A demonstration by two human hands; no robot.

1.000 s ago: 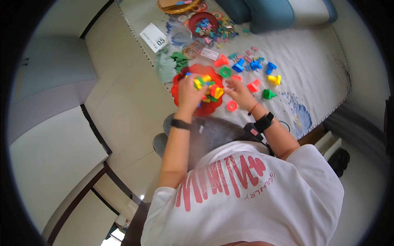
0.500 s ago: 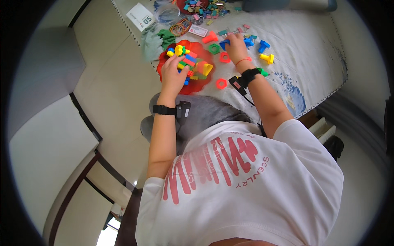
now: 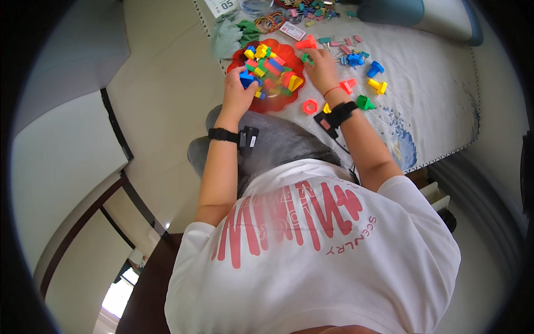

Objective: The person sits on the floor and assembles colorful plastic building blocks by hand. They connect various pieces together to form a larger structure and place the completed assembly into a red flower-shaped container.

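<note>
Over the left edge of the red scalloped plate (image 3: 297,93), my left hand (image 3: 236,97) is closed around a blue plastic piece (image 3: 246,79). Colourful building blocks (image 3: 272,68) and a yellow triangular piece (image 3: 295,83) lie piled on that plate. To the right of the plate, my right hand (image 3: 322,68) has its fingers pinched at a green toy nut (image 3: 307,59), partly hidden by them. A red toy bolt (image 3: 306,42) lies just beyond those fingers. Nearer me is a red hexagonal nut (image 3: 310,107), with a yellow piece (image 3: 327,108) half covered by the wrist strap.
Further right lie a blue bolt (image 3: 375,69), a yellow bolt (image 3: 377,86), a green bolt (image 3: 365,102) and a red bolt (image 3: 348,86). Binder clips (image 3: 325,10), rubber bands (image 3: 270,22), a small card box (image 3: 292,30) and green cloth (image 3: 248,32) occupy the far side.
The blue piece at my right fingertips is gone from there, and a blue piece is now in my left hand. My right hand has shifted to the green nut. The whole view has moved slightly.
</note>
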